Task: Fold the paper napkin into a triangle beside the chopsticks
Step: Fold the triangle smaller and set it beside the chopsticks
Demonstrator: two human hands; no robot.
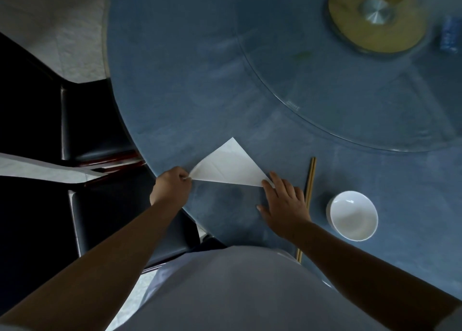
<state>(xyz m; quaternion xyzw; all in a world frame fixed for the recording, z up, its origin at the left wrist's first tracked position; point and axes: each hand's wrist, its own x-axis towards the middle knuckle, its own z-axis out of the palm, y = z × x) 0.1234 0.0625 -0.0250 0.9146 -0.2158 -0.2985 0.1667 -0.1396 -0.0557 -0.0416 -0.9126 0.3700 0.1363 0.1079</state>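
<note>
A white paper napkin [228,164] lies on the blue round table [190,86] in a triangle shape, its point facing away from me. My left hand [171,184] pinches the napkin's left corner at the table edge. My right hand [285,200] lies flat with spread fingers, its fingertips pressing the napkin's right corner. A pair of wooden chopsticks [310,178] lies just right of my right hand, partly hidden under my wrist and forearm.
A white bowl [352,215] stands right of the chopsticks. A glass turntable [337,101] with a round wooden base [377,18] covers the table's far right. A blue object [450,34] sits at the right edge. Dark chairs [95,131] stand to the left.
</note>
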